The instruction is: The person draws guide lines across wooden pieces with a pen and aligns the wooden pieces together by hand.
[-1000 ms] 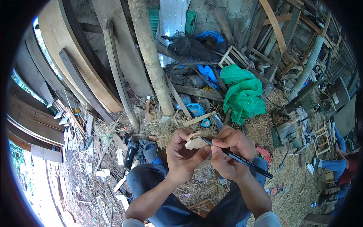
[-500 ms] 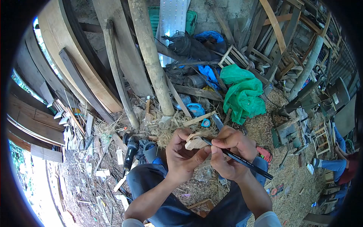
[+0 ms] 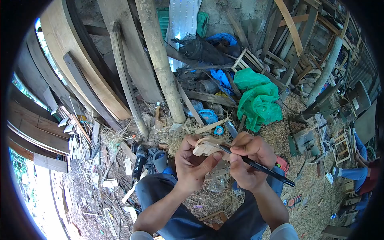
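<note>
A small pale wooden piece [image 3: 206,147] with a rounded, carved outline is held between the thumb and fingers of my left hand [image 3: 192,166]. My right hand [image 3: 252,162] pinches a black pen [image 3: 262,171], its tip pointing left against or very near the right side of the wood; contact is too small to tell. The pen's back end slants down to the right. Both hands are close together above my lap.
A black power tool [image 3: 139,163] lies left of my knees. Ahead are a blue tape measure [image 3: 218,130], a green plastic bag [image 3: 259,102] and a bamboo pole [image 3: 162,60]. Long boards [image 3: 80,60] lean at the left. Another person's leg [image 3: 352,173] shows at the far right.
My right hand and the pen have shifted slightly right. The wooden piece has turned a little in my left hand, showing more of its face.
</note>
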Demonstrator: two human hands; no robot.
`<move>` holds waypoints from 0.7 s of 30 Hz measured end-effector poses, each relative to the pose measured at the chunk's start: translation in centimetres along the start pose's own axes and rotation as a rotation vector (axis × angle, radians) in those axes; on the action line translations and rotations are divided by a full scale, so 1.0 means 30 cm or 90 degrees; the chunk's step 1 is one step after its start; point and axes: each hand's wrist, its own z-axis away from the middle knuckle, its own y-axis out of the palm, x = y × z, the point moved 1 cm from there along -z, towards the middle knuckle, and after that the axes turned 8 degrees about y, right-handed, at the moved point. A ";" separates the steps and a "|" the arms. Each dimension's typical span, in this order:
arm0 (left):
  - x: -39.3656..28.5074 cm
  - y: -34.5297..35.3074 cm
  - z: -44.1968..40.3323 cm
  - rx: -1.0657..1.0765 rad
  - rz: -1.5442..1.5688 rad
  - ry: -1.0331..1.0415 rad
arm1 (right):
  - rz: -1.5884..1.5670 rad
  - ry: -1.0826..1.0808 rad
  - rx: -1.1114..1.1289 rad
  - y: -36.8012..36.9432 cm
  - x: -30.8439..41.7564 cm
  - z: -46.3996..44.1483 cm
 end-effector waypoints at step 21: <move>0.007 0.001 0.000 -0.010 0.016 0.009 | 0.089 0.000 0.032 -0.003 0.008 -0.008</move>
